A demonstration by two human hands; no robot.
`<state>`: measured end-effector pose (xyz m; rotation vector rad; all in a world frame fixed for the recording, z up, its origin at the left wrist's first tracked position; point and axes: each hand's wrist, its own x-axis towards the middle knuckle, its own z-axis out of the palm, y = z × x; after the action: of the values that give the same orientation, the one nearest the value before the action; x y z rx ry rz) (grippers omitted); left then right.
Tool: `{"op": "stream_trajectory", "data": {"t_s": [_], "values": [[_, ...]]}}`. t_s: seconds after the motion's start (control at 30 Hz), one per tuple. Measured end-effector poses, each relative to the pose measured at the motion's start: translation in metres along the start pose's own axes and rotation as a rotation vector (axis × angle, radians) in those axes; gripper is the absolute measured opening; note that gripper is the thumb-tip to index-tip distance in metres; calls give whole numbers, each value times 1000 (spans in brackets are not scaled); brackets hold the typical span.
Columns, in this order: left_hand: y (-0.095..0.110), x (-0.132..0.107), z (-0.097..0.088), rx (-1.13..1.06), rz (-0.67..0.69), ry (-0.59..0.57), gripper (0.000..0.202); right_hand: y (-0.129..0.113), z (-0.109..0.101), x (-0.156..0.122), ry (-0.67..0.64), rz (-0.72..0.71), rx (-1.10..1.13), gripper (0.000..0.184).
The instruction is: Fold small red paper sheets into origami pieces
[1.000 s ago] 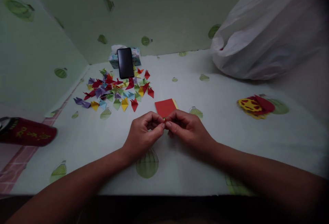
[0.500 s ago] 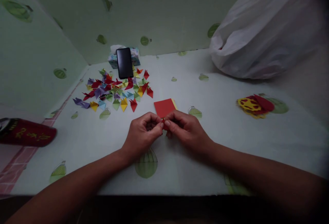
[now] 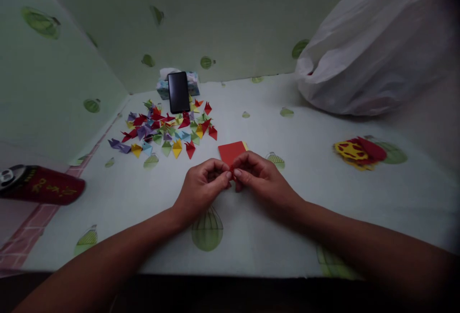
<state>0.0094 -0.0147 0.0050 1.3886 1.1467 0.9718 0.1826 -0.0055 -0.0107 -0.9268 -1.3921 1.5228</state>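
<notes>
Between the fingertips of both hands is a small folded piece of red paper [image 3: 232, 172], mostly covered by the fingers. My left hand [image 3: 204, 183] pinches it from the left, thumb and forefinger closed. My right hand [image 3: 264, 179] pinches it from the right in the same way. Just beyond the fingertips lies a stack of square paper sheets [image 3: 231, 151], red on top with a yellow edge showing. Farther left, many folded paper cranes [image 3: 176, 148] in red, yellow, green, blue and purple lie in a loose pile.
Behind the cranes a dark phone [image 3: 178, 93] leans on a tissue box [image 3: 194, 82]. A red can [image 3: 53, 184] is at the left edge. On the right are yellow and red paper cut-outs [image 3: 354, 152] and a big white plastic bag [image 3: 345, 71]. Walls stand behind and left.
The view has shifted slightly, so everything sits a little farther right. Both hands stay together on the folded red paper, and less of it shows between the fingers.
</notes>
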Motion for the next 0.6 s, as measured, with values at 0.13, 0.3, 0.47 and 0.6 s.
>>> {"op": "stream_trajectory", "data": {"t_s": [0.13, 0.3, 0.47, 0.6], "values": [[1, 0, -2, 1, 2, -14, 10, -2, 0, 0, -55, 14, 2, 17], [4, 1, -3, -105, -31, -75, 16, -4, 0, -3, -43, -40, -69, 22], [3, 2, -3, -144, -56, -74, 18, -3, 0, -4, -49, -83, -130, 20], [0, 2, -5, -70, 22, -47, 16, -4, 0, -3, -78, -54, -130, 20]]}}
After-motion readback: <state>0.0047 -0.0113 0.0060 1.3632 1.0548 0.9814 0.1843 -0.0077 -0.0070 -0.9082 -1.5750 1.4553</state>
